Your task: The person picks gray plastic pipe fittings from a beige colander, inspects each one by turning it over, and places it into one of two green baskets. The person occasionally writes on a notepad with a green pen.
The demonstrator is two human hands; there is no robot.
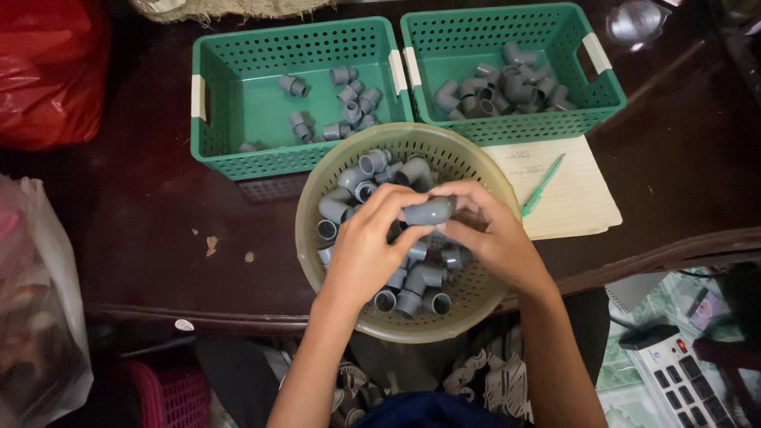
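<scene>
Here we look down on a round beige perforated basket point(476, 305) resting at the near edge of the dark wooden table point(143, 206), well filled with grey plastic pipe elbows point(416, 285). Over it, both our hands meet on a single grey elbow fitting point(429, 212) — the left hand point(366, 246) pinches its left end between thumb and fingertips, while the right hand point(487, 230) curls closed around its right end. The fitting sits just above the heap, lying roughly level.

Just beyond the basket, on the right, lies a pale paper pad point(575, 202) with a green pen point(543, 185) resting slantwise on it.

Farther off stand two green perforated bins, side by side and touching. The left bin point(230, 150) holds a sparse scatter of small grey fittings, mostly toward its right side; the right bin point(590, 103) holds a denser pile of grey elbows — bunched in the middle.
</scene>
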